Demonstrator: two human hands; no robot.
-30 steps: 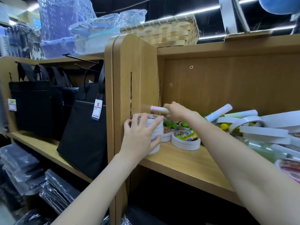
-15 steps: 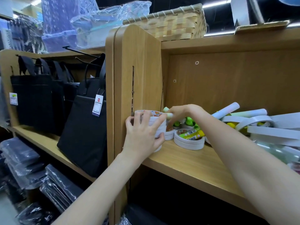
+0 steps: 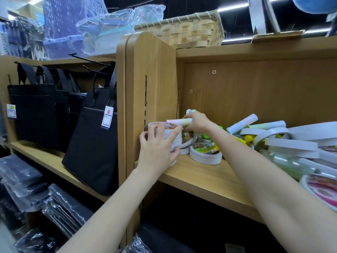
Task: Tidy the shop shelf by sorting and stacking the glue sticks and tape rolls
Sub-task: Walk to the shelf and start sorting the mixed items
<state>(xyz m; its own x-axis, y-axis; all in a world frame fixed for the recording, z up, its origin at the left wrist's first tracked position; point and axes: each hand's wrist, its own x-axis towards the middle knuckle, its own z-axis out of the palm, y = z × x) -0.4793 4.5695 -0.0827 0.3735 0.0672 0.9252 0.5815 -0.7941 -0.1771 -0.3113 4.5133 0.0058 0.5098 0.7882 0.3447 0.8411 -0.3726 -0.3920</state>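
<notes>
Both arms reach up and fwd into the shelf (image 3: 200,178), forearms bare, wrists roughly level w/ the shelf board.

Left hand (image 3: 157,147): back of hand toward us, fingers spread and curled round the stack of tape rolls (image 3: 176,138) at the front-left corner, right against the side panel (image 3: 151,84). Thumb low on the stack's right side, fingertips near its top edge. Firm wrap.

Right hand (image 3: 196,122): further in, just above and behind the stack, knuckles up, fingers curled round a glue stick (image 3: 179,122). Stick lies roughly horizontal, its tip over the stack top. A second stick end pokes up behind the fingers; can't tell if it's gripped too.

Materials: shelf and panel are light wood-grain laminate, panel w/ a slotted metal strip. Tape rolls are flat white rings, some w/ printed labels in the core. Glue stick is a smooth pastel cylinder, pink fading to green.

Rest of stock: low pile of rolls (image 3: 206,155) just right of the stack; loose glue sticks (image 3: 242,123) and a messy heap of larger white rolls (image 3: 291,141) further right. Black tote bags (image 3: 93,143) w/ price tags hang on the next bay left. Woven basket (image 3: 184,29) on top.
</notes>
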